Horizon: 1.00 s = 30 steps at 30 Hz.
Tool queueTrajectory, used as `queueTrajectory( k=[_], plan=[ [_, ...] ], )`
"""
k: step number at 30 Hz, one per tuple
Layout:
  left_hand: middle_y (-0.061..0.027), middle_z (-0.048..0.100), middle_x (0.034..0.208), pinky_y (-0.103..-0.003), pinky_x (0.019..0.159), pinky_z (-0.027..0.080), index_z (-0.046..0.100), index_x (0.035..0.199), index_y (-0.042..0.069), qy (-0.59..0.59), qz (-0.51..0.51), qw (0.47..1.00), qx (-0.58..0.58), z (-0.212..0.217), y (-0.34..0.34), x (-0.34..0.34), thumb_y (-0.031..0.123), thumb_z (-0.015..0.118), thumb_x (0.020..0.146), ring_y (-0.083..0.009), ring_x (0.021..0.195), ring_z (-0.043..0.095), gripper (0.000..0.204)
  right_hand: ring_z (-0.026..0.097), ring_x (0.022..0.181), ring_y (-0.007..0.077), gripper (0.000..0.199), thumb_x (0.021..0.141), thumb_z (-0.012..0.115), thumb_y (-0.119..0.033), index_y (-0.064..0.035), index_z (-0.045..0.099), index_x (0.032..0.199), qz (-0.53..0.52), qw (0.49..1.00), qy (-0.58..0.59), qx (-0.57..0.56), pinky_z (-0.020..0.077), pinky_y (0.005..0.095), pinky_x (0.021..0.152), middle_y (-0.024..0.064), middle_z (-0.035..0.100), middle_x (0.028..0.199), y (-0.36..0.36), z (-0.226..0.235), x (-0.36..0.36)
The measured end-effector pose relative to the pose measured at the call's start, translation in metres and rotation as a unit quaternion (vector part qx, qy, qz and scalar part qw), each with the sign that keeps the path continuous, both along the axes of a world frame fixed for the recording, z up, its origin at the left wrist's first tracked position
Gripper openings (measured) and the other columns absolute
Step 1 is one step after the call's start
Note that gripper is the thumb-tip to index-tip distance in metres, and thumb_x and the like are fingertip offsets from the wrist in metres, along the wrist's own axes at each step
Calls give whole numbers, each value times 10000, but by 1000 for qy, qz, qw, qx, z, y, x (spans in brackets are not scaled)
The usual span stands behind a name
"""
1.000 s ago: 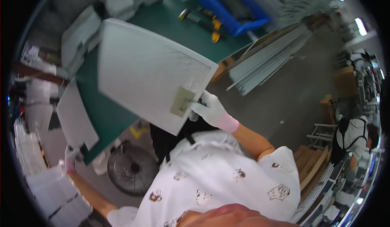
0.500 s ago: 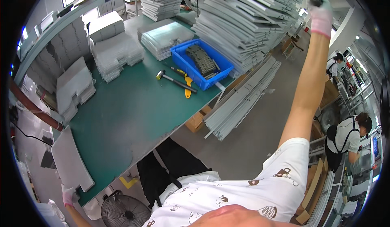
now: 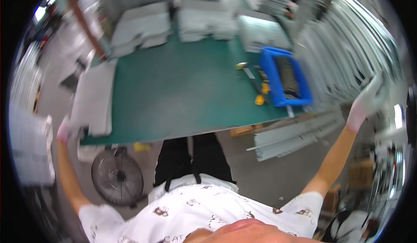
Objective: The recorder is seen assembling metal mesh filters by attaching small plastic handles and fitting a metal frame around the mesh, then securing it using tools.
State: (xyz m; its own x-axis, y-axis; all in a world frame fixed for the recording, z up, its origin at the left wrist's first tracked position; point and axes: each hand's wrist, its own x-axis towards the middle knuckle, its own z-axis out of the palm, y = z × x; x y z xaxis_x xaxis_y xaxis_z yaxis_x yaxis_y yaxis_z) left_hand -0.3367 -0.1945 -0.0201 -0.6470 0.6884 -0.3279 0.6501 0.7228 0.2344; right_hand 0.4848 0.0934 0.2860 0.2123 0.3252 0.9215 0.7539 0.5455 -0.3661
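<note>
both arms are spreading wide. right hand (image 3: 364, 104), gloved, is reaching up at right edge of frame, touching the stacked grey panels (image 3: 347, 56); blurred, cannot tell if the grip is closed. left hand (image 3: 64, 130), gloved, is sitting at left edge beside a pale flat panel (image 3: 93, 97) lying on the green bench (image 3: 182, 95); grip state unclear too. blue bin (image 3: 284, 78) is sitting upper right on the bench.

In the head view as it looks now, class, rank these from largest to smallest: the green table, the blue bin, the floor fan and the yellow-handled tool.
1. green table
2. floor fan, though it may only look bigger than the bin
3. blue bin, close in size to the fan, so this pair is unsure
4. yellow-handled tool
</note>
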Motion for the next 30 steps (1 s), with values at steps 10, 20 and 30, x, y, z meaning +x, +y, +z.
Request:
queueTrajectory(
  k=[10,20,30],
  plan=[
    [-262,490,1346,-342,921,473,327,1396,-110,22,55,998,5,145,-28,8,372,844,606,-312,1160,552,1061,534,575,85,296,857,616,12,-7,608,1152,371,882,-231,-179,442,228,555,59,625,739,-14,-164,-157],
    [-137,581,1170,-316,903,460,378,1374,-74,-138,145,879,432,160,-50,113,322,669,827,-183,1021,574,735,599,652,113,247,873,602,-13,-7,634,1118,311,906,-249,-146,483,248,613,91,662,808,-5,-148,-147],
    [-158,520,1234,-341,771,464,544,1189,36,271,-130,953,48,19,99,402,621,677,709,-217,888,599,769,582,750,125,318,892,574,-247,1,639,1081,434,822,-166,-329,472,265,712,69,648,858,127,-131,-316]
  ],
)
